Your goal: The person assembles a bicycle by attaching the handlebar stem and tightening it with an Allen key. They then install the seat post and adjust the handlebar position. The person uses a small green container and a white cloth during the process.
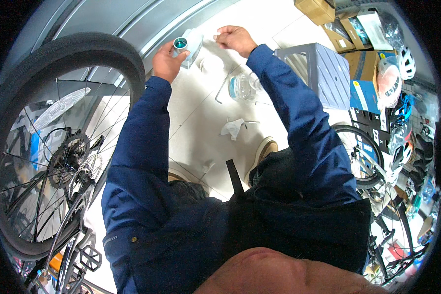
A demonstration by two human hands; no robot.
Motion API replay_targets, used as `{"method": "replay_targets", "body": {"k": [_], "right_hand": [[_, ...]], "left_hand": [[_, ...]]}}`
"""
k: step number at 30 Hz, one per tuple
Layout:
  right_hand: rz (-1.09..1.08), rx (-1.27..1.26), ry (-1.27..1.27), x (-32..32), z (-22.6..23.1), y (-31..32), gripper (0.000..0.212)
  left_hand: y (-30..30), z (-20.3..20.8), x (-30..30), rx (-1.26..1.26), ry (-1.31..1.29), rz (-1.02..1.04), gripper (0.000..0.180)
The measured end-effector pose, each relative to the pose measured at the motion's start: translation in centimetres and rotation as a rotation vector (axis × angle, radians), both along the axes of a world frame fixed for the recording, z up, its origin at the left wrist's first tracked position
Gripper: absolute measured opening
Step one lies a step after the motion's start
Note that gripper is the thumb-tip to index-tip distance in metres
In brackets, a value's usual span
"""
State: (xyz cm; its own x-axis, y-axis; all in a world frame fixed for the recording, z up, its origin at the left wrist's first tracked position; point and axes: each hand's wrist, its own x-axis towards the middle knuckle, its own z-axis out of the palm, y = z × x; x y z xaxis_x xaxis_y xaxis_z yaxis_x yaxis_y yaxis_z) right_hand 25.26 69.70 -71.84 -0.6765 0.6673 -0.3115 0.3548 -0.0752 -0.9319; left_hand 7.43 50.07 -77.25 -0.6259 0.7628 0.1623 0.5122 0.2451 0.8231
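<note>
My left hand [166,63] is up at the far side, its fingers closed around a short whitish cylinder [180,44] with a dark teal round end facing up. Just behind that cylinder is a clear plastic bag or container [194,45]; whether the hand also touches it I cannot tell. To the right, my right hand [235,40] is closed in a pinch, with a small pale bit [216,36] at its fingertips, too small to name. The two hands are apart. Below them on the floor stands a clear plastic tub [241,88], beside a bent hex key [218,95].
A large bicycle wheel [117,46] with sprockets and pedal fills the left. At right are a grey plastic stool [328,73], cardboard boxes [363,66], helmets [405,63] and a smaller wheel [377,152]. Crumpled white paper [232,129] lies near my shoe [265,149].
</note>
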Motion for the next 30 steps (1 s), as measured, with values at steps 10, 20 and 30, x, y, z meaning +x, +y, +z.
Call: {"method": "replay_targets", "body": {"k": [10,20,30], "right_hand": [[0.078,-0.111,0.26,7.5,10.9,2.3,0.022],[0.745,0.082,0.153,15.0,5.2,-13.0,0.04],[1.24,0.114,0.04,19.3,-14.7,-32.4,0.043]], "left_hand": [[-1.9,2.4,-0.3,-0.066,0.168,0.002,0.086],[-9.1,9.4,4.6,-0.038,-0.12,0.015,0.036],[-18.5,17.2,9.7,-0.135,-0.533,0.129,0.038]]}}
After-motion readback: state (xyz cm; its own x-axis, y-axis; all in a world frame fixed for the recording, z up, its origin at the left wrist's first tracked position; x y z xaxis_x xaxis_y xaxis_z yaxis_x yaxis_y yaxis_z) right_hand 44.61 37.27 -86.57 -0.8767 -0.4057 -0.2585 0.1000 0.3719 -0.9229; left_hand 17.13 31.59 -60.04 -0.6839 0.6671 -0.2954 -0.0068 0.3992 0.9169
